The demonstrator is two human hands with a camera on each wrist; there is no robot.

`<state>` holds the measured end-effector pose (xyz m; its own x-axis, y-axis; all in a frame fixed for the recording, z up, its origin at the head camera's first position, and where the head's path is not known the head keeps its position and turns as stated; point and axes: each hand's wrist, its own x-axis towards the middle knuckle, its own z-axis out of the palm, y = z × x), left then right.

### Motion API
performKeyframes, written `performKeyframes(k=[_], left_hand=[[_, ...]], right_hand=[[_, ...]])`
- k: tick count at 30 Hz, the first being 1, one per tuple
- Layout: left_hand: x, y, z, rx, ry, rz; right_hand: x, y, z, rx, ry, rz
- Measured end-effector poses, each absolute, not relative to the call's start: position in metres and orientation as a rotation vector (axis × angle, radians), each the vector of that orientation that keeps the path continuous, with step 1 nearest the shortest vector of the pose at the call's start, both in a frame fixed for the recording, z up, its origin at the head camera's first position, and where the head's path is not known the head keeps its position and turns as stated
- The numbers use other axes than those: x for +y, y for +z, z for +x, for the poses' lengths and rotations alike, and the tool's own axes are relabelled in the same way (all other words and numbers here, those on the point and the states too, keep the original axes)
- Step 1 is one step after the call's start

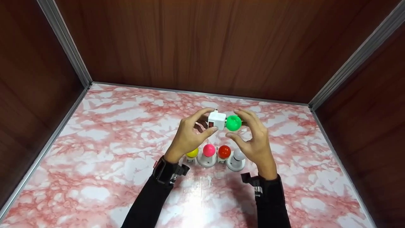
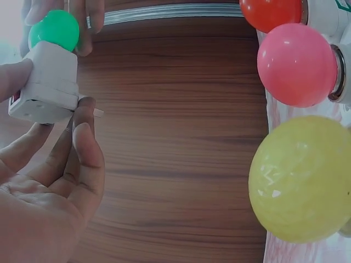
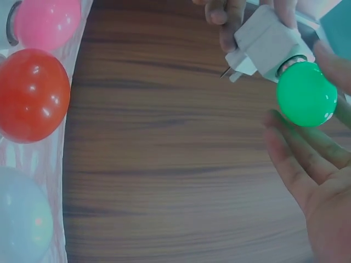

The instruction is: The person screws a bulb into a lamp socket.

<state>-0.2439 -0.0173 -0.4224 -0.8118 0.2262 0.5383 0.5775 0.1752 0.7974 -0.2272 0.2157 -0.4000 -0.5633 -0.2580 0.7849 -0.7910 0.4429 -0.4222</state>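
My left hand (image 1: 190, 131) pinches a white plug-in bulb socket (image 1: 217, 120) between thumb and fingers, off the table. The socket has a dark red switch on its side, and metal plug pins show in the right wrist view. A green bulb (image 1: 233, 123) sits in the socket's right end, with a bit of its metal base visible. Around the bulb my right hand (image 1: 258, 142) is spread, thumb below and fingers above in the head view. Its fingers (image 3: 299, 159) look fairly straight; whether any touches the bulb I cannot tell.
Nearer me stands a row of bulbs in white holders on the marbled table (image 1: 123, 171): yellow (image 1: 192, 153), pink (image 1: 209, 150), red (image 1: 224, 152) and white (image 1: 239, 155). Brown wood-grain panels (image 1: 190, 47) with metal edging enclose the back and sides.
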Motion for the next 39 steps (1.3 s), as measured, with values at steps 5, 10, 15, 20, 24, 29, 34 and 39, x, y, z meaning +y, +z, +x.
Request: performKeyframes(k=[5, 10, 15, 20, 24, 29, 34, 39], left_hand=[[-0.015, -0.423, -0.244, -2.165, -1.685, -0.759], [-0.014, -0.423, -0.243, -2.167, -1.709, -0.747], [-0.013, -0.423, -0.242, -2.19, -1.741, -0.756], [-0.015, -0.421, -0.241, -2.238, -1.675, -0.79], [-0.016, -0.421, -0.241, -2.258, -1.595, -0.819], [-0.015, -0.421, -0.24, -2.281, -1.499, -0.783], [-0.014, -0.42, -0.238, -2.292, -1.496, -0.758], [-0.012, -0.42, -0.239, -2.25, -1.516, -0.767]], right_hand=[[0.219, -0.399, -0.227, -2.058, 1.063, 0.864], [0.22, -0.399, -0.228, -2.056, 1.054, 0.824], [0.217, -0.4, -0.227, -2.037, 1.061, 0.812], [0.214, -0.4, -0.226, -2.032, 1.071, 0.84], [0.211, -0.401, -0.226, -2.041, 1.067, 0.863], [0.206, -0.401, -0.225, -2.051, 1.072, 0.898], [0.202, -0.403, -0.224, -2.044, 1.08, 0.92], [0.198, -0.404, -0.225, -2.016, 1.106, 0.914]])
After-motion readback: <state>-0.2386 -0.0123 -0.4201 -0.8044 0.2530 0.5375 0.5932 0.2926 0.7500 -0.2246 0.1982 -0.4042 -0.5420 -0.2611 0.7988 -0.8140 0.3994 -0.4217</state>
